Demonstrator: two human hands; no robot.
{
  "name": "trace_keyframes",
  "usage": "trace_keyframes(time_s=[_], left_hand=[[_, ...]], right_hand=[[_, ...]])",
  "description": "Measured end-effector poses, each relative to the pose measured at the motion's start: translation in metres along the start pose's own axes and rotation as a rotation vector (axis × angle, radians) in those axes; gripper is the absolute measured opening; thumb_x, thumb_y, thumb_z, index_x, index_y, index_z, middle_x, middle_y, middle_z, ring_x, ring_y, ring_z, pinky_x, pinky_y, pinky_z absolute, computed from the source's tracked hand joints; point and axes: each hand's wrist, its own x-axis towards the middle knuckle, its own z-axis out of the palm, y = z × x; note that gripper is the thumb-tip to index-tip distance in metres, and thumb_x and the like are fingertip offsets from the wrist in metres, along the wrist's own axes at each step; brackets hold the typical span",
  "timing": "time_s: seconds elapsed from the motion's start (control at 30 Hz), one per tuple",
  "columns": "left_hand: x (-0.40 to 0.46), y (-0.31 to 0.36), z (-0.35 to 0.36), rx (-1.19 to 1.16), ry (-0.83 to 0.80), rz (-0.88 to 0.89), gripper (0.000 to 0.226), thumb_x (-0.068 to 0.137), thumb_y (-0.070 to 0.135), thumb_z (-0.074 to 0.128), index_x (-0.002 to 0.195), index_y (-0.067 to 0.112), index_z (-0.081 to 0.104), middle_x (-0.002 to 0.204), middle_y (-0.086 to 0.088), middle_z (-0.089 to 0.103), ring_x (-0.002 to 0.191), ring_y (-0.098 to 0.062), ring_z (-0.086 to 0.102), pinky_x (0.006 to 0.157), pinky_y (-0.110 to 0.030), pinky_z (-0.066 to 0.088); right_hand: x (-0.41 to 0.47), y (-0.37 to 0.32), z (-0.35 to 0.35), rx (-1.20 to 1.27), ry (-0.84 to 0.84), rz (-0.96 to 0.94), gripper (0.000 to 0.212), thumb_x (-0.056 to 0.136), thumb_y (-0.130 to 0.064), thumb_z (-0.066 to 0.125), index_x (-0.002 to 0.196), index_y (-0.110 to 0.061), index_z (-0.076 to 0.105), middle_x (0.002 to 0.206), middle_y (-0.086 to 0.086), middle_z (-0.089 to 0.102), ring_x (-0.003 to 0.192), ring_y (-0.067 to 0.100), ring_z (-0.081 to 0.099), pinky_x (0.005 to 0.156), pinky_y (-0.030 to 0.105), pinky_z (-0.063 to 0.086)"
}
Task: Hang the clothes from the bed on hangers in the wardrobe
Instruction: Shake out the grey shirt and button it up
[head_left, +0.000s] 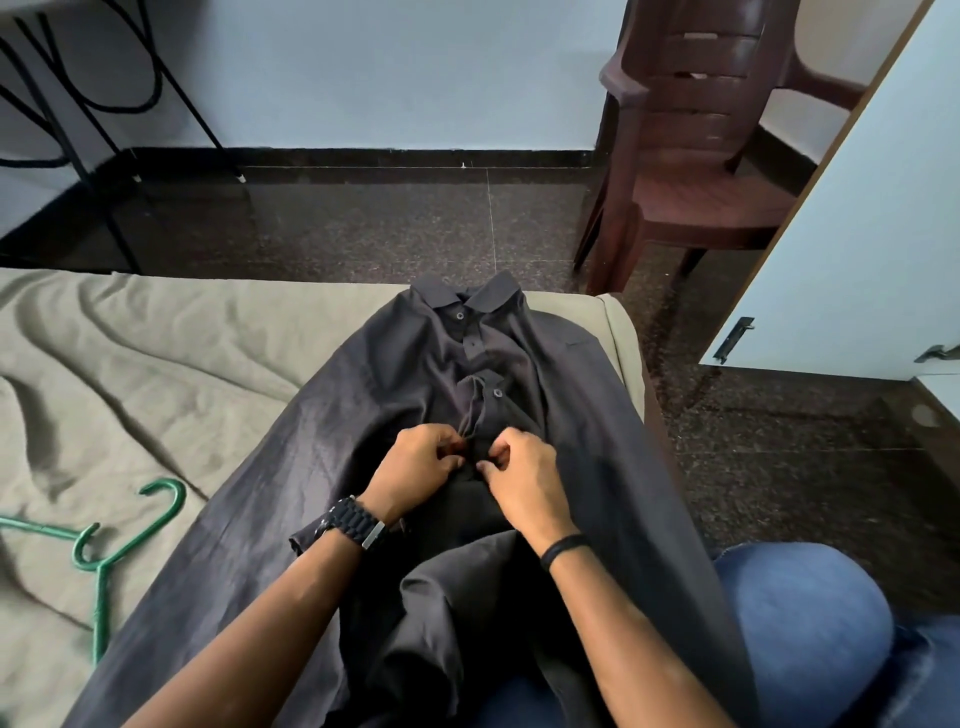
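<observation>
A dark grey button-up shirt (395, 374) lies face up on the bed (130, 353), its collar toward the far edge and its hem over my lap. Both hands work at the shirt's button placket near its middle. My left hand (415, 467), with a black watch on the wrist, pinches the placket's left edge. My right hand (524, 478), with a black band on the wrist, pinches the right edge just beside it. Two upper buttons show fastened above my fingers. A green plastic hanger (111, 551) lies on the sheet at the left, apart from the shirt.
The bed has a wrinkled beige sheet. Past its far edge lie dark speckled floor tiles, stacked brown plastic chairs (691, 156) at the right and a black metal frame (78, 104) at the left. A white wardrobe door (857, 234) stands open at the right.
</observation>
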Motion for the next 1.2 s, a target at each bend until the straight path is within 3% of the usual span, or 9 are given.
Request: trace_keyframes(time_s=[0.17,0.33,0.43,0.5,0.6,0.73,0.9,1.0,1.2], left_hand=[[0.000,0.003,0.004,0.080,-0.021,0.006,0.020,0.085,0.017,0.067,0.104,0.018,0.069,0.100,-0.005,0.069,0.096,-0.019,0.062,0.083,-0.028,0.048],[-0.001,0.011,0.009,0.163,-0.041,0.044,0.018,0.085,0.025,0.065,0.103,0.026,0.065,0.097,0.003,0.067,0.093,-0.018,0.062,0.075,-0.029,0.046],[-0.002,0.013,0.007,0.193,-0.058,0.044,0.015,0.086,0.028,0.062,0.101,0.025,0.062,0.098,0.003,0.066,0.093,-0.020,0.061,0.076,-0.033,0.048],[-0.001,0.014,0.006,0.175,-0.064,0.032,0.015,0.087,0.028,0.064,0.100,0.021,0.062,0.097,0.002,0.066,0.092,-0.019,0.060,0.077,-0.033,0.048],[0.000,0.015,0.005,0.008,-0.018,-0.020,0.010,0.086,0.022,0.067,0.091,0.015,0.064,0.083,0.002,0.063,0.082,-0.013,0.058,0.073,-0.023,0.042],[-0.003,0.020,0.003,-0.302,0.009,-0.147,0.010,0.084,0.015,0.070,0.080,0.010,0.063,0.067,0.000,0.065,0.055,-0.003,0.060,0.056,-0.018,0.049],[-0.010,0.025,0.001,-0.617,-0.027,-0.224,0.011,0.086,0.008,0.068,0.079,0.008,0.060,0.067,-0.006,0.065,0.061,-0.012,0.065,0.056,-0.025,0.052],[-0.013,0.030,0.003,-0.673,-0.034,-0.240,0.007,0.088,0.005,0.062,0.082,0.005,0.060,0.071,-0.008,0.065,0.062,-0.013,0.064,0.057,-0.023,0.054],[-0.021,0.039,0.003,-0.751,-0.006,-0.240,0.009,0.091,0.005,0.060,0.082,0.006,0.058,0.067,-0.007,0.064,0.057,-0.010,0.063,0.050,-0.016,0.049]], right_hand=[[0.000,0.006,0.007,-0.114,-0.022,0.047,0.039,0.075,-0.034,0.080,0.096,-0.007,0.061,0.101,0.007,0.061,0.094,0.022,0.060,0.082,0.031,0.047],[0.000,0.007,0.010,-0.177,0.029,0.007,0.020,0.083,-0.020,0.067,0.095,-0.004,0.062,0.103,0.011,0.063,0.099,0.027,0.059,0.084,0.033,0.044],[0.000,0.008,0.005,-0.008,0.062,0.037,0.009,0.080,-0.013,0.064,0.085,-0.006,0.066,0.086,0.008,0.067,0.085,0.024,0.062,0.076,0.029,0.046],[-0.001,0.009,0.001,0.139,0.062,0.066,0.006,0.081,-0.011,0.064,0.084,-0.008,0.068,0.076,0.001,0.066,0.076,0.018,0.063,0.070,0.017,0.047],[0.000,0.010,-0.006,0.320,0.067,0.111,0.010,0.082,-0.006,0.062,0.088,-0.013,0.067,0.074,-0.006,0.064,0.070,0.006,0.060,0.062,0.002,0.039],[0.001,0.009,-0.011,0.478,0.092,0.145,0.018,0.082,0.000,0.056,0.082,-0.017,0.062,0.068,-0.008,0.062,0.058,-0.002,0.054,0.059,0.010,0.040],[0.002,0.002,-0.011,0.663,0.090,0.225,0.020,0.086,-0.018,0.061,0.073,-0.003,0.066,0.061,-0.007,0.065,0.059,-0.003,0.059,0.063,0.018,0.046],[-0.002,0.001,-0.011,0.602,0.054,0.160,0.032,0.079,-0.039,0.074,0.069,-0.009,0.065,0.057,-0.008,0.062,0.056,0.001,0.054,0.058,0.018,0.043],[-0.008,0.001,-0.014,0.427,0.092,0.030,0.014,0.076,-0.028,0.075,0.069,-0.018,0.068,0.061,-0.011,0.066,0.059,-0.002,0.061,0.058,0.010,0.045]])
